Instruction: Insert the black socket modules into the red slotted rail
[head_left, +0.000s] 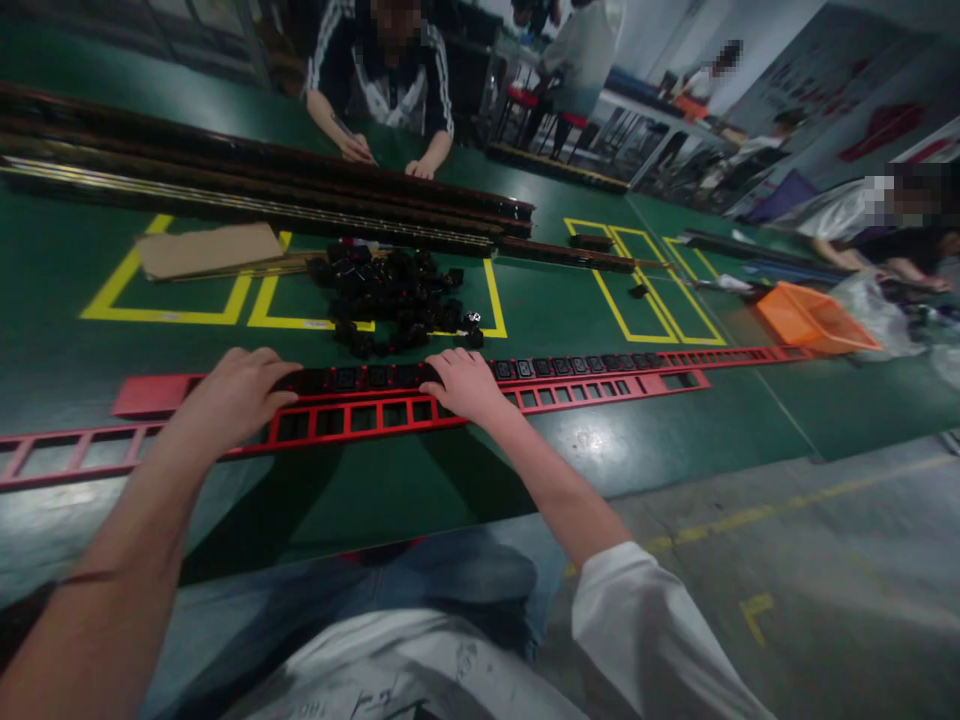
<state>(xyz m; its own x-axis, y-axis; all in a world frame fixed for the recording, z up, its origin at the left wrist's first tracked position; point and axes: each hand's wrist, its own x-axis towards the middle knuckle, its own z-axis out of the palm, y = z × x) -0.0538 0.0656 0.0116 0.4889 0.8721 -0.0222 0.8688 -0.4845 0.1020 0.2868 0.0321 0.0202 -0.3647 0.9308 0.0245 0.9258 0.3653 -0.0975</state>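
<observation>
A long red strip [705, 358] lies across the green table, its square openings partly filled with a row of black socket modules [525, 368]. My left hand [236, 395] is closed on the left part of this strip, thumb and fingers on either side of a black module. Further right, my right hand [465, 385] grips the same strip, fingers over its far edge and thumb on the near side. Nearer to me lies a second red strip [326, 424] with unfilled openings. Just beyond the hands is a heap of loose black modules [394, 290].
Behind the heap run long dark metal rails [247, 185]. A piece of cardboard [210, 250] lies at the left, within yellow tape outlines. An orange bin [814, 318] and a clear plastic bag [874, 310] stand at the right. Across the table sits a person [382, 90] holding a pen.
</observation>
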